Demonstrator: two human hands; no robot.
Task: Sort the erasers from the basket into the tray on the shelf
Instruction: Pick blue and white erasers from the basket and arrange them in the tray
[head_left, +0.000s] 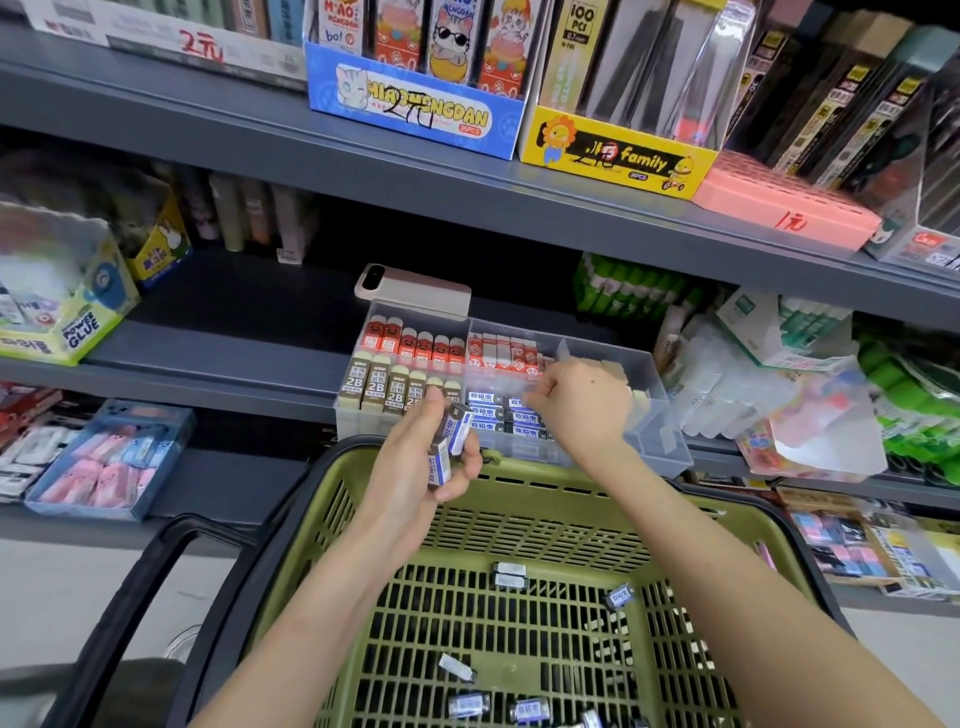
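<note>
Grey metal shelf (208, 364) carries the tray at arm's reach. The basket (519, 519) sits just under the shelf lip, I'd guess to keep the pick-to-slot path short. It's rigid green slotted plastic, with a black handle (156, 571) dropped outward, clear of the opening. Tray (660, 415) is clear hard plastic with dividers, one sleeve type per cell: red at the back, brown 2B front left, blue row (511, 415) front middle. A phone (415, 288) lies along the tray's back edge. Left hand (421, 467) hangs over the basket's far rim, fingers wrapped round the held erasers (460, 423). I read that as buffer stock for the other hand to draw from. Right hand (582, 405) is down in the tray at the blue row, fingers curled; I can't tell whether it pinches one or just nudges. All are small rectangular blocks in glossy paper sleeves, blue and white. Loose erasers (621, 595) lie scattered on the basket floor, so I'd call the job partway.
</note>
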